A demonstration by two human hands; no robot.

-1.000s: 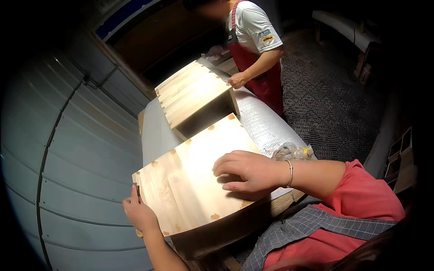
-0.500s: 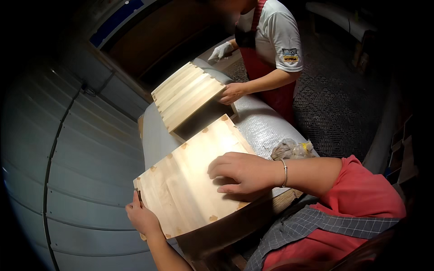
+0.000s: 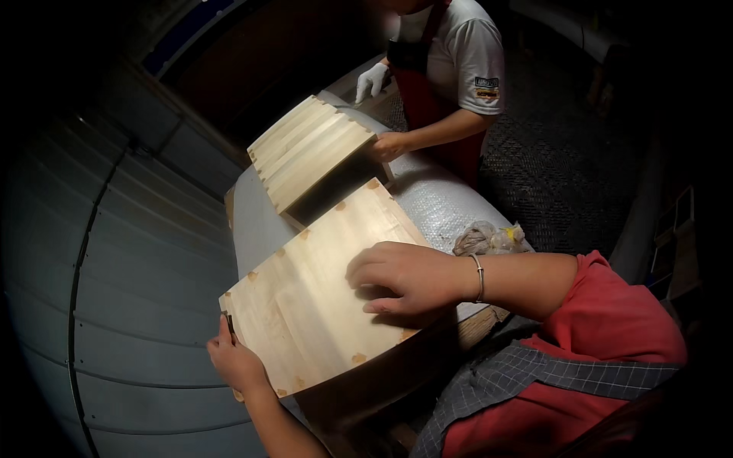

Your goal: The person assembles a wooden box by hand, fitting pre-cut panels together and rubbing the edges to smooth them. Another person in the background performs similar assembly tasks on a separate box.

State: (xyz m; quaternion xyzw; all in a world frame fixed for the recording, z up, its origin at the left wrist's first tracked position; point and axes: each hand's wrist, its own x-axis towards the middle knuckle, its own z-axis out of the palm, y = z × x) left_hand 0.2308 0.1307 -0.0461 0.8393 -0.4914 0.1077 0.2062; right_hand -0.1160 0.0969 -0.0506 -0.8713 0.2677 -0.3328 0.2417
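Note:
A pale wooden box [image 3: 328, 267] with brown filler patches along its edges lies before me, its smooth panel facing up and its near side in shadow. My left hand [image 3: 237, 362] grips its left corner, thumb at the upper edge beside a small dark mark or piece that I cannot make out. On the right half of the panel rests my right hand [image 3: 408, 278], fingers loosely bent and thumb apart. Nothing shows in it, though the underside of the palm is hidden.
Across from me a co-worker [image 3: 458, 76] steadies a second wooden box [image 3: 313, 153] with a bare hand; the other hand wears a white glove [image 3: 372, 82]. Bubble wrap [image 3: 439, 202] covers the bench, and a small plastic bag [image 3: 489, 239] lies on it. Grey panelled wall [image 3: 153, 320] stands left.
The whole view has shifted slightly and darkened. The co-worker's gloved hand has turned with its fingers pointing more downward. My hands keep nearly the same places on the box.

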